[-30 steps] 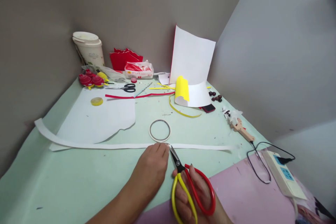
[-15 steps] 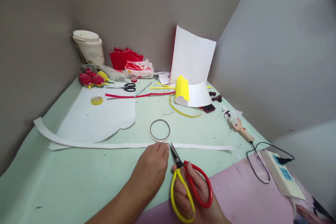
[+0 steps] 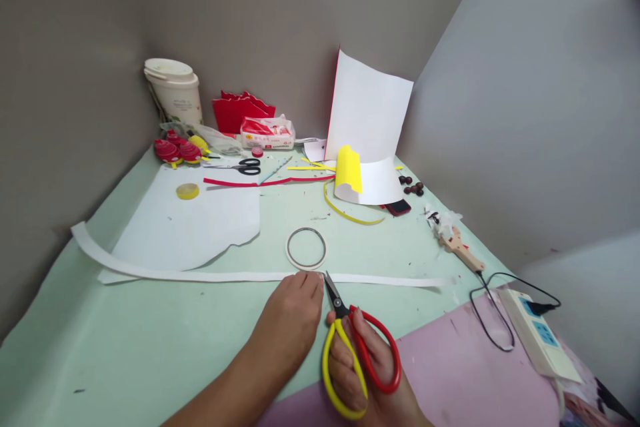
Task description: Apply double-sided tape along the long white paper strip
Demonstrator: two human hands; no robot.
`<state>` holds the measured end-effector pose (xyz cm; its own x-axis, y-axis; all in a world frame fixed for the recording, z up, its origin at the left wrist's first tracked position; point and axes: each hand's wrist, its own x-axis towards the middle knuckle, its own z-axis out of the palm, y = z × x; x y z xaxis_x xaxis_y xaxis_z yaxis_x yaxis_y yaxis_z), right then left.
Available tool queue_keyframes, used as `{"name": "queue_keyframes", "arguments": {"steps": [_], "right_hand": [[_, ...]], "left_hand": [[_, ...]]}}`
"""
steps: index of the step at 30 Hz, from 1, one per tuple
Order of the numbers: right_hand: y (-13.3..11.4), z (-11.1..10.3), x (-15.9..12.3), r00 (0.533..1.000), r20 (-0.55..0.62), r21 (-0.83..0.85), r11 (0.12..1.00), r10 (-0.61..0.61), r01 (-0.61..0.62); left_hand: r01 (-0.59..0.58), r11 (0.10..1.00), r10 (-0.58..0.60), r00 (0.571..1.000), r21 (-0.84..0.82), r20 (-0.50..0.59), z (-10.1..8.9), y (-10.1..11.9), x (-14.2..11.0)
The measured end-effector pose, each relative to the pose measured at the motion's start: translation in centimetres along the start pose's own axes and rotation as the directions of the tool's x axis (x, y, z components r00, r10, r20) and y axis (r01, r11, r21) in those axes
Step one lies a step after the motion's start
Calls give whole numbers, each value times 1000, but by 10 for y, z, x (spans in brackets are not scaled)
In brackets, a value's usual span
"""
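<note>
Scissors (image 3: 338,305) are held in R hand (image 3: 376,355), grip wrapped round them. Strip (image 3: 215,276) is partly covered by L hand (image 3: 295,313), fingers curled; hold can't be told.

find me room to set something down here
Widest free patch: near side, left of the left hand, in front of the long white strip, bar small dark scraps. A smaller, speckled one lies between the white ring and the wood-coloured handle. Crowded: the back left, with tub, red paper and packet.
</note>
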<state>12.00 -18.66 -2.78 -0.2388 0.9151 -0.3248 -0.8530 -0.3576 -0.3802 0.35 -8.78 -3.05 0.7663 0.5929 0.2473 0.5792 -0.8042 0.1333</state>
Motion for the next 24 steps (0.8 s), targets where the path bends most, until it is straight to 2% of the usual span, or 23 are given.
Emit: {"name": "queue_keyframes", "arguments": {"steps": [6, 16, 24], "right_hand": [[1, 0, 3, 1000, -1, -6, 1000, -16, 16], [2, -1, 2, 996, -84, 16, 1000, -13, 15], [5, -7, -1, 971, -179, 49, 984, -160, 171]], "left_hand": [[2, 1000, -2, 1000, 0, 8, 1, 0, 0], [-9, 1000, 9, 1000, -1, -8, 1, 0, 0], [-16, 998, 14, 999, 58, 34, 0, 0, 0]]}}
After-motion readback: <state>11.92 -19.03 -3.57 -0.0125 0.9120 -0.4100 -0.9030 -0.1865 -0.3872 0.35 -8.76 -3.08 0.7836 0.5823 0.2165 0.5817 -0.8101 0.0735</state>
